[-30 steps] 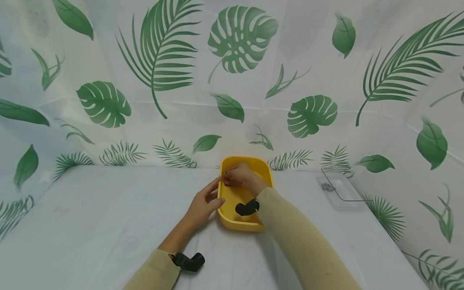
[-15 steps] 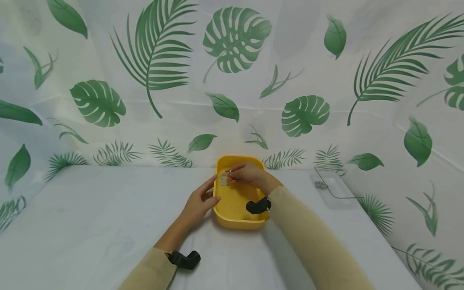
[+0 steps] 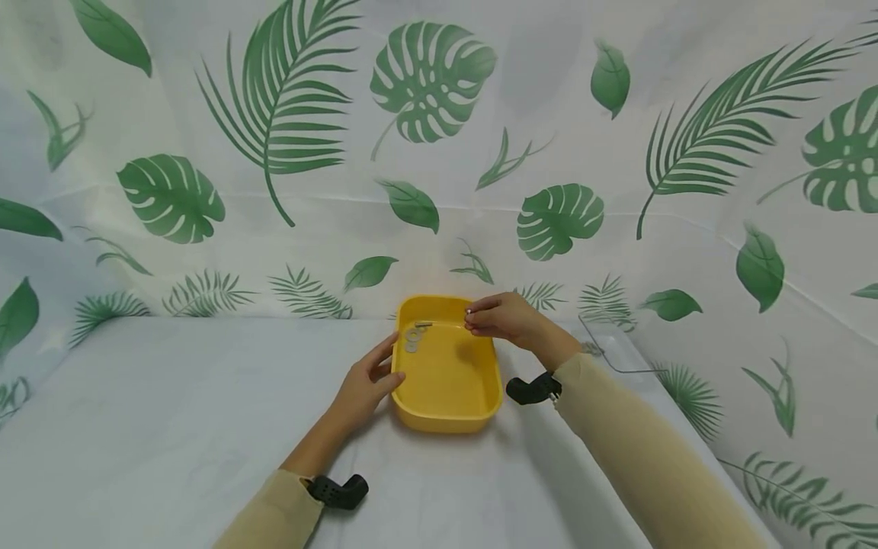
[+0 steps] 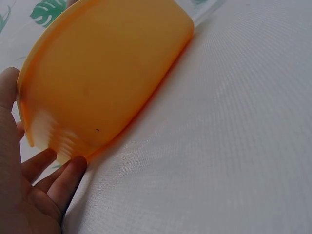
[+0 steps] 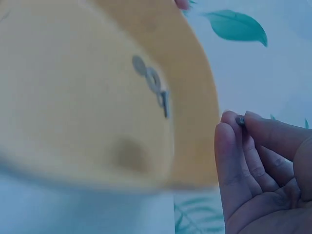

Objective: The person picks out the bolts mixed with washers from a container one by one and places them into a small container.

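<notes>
A yellow plastic tray (image 3: 449, 381) stands on the white cloth, its outer wall large in the left wrist view. My left hand (image 3: 360, 393) rests along its left side, the thumb at the rim and the fingertips touching the wall. My right hand (image 3: 511, 320), raised at the tray's right rim, pinches a small dark metal piece (image 5: 240, 120) between thumb and fingers; its exact kind is mostly hidden. At the tray's far left lie a small screw (image 3: 424, 324), a flat washer (image 3: 412, 335) and a pale disc (image 3: 411, 347). Another ring (image 5: 159, 100) is partly covered by the screw.
To the right, a clear plastic box (image 3: 627, 351) is partly hidden behind my right arm. Small metal parts (image 3: 591, 348) show in it. A thin bent rod (image 3: 638, 371) lies across it. A leaf-printed cloth (image 3: 329, 274) rises behind the table.
My right hand has come up from the far left inside the tray and moved right, pinching the small metal piece. The screw and washers are now uncovered. My left hand stays at the tray's side.
</notes>
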`<state>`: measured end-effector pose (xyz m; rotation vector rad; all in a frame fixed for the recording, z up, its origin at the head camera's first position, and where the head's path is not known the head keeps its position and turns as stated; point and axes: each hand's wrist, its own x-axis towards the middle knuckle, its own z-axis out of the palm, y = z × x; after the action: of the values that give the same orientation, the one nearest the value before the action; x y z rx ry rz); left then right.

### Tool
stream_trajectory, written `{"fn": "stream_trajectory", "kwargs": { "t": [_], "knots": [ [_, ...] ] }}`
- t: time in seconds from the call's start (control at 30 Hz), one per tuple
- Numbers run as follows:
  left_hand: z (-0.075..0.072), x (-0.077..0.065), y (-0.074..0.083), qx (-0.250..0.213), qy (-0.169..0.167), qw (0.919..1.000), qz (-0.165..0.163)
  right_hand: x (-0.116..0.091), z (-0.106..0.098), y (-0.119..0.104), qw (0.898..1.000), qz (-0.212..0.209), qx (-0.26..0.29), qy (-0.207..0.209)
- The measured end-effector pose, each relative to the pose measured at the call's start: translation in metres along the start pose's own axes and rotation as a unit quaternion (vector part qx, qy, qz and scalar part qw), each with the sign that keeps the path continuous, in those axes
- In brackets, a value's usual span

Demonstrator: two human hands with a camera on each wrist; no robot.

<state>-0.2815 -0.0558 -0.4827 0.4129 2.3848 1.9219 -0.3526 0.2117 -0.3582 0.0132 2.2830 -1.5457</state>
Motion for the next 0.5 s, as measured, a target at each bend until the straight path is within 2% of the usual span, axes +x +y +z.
{"fn": "stream_trajectory", "kwargs": {
  "t": [0.27,0.5],
  "knots": [
    [-0.002,-0.001,0.0,0.004,0.0,1.0,-0.002,-0.017,-0.036,0.018,1.0,-0.009,0.007,0.014],
    [0.001,-0.001,0.002,0.0,-0.001,1.0,-0.006,-0.034,-0.066,0.039,0.999,-0.007,0.009,0.044]
  ]
}}
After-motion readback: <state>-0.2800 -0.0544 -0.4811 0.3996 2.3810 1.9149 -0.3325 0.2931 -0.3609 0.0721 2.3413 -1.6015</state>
